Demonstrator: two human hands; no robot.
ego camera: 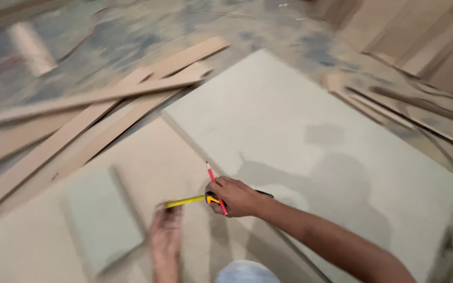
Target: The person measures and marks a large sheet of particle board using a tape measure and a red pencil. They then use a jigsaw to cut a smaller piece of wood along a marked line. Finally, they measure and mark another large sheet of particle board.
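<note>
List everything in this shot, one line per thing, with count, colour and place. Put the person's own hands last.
Large board: one, pale grey-green, centre and right, lying flat.
Small panel: one, pale grey-green, lower left, on a tan sheet.
Tan sheet: one, beige, under the small panel.
Wood strips: several, light brown, crossed in a pile at upper left.
Dark trim pieces: several, brown, right of the large board.
Tape measure: one, yellow blade, stretched between the hands.
Pencil: one, red, in the right hand.
Left hand: blurred, at the blade's end.
Right hand: holds tape case and pencil.
</note>
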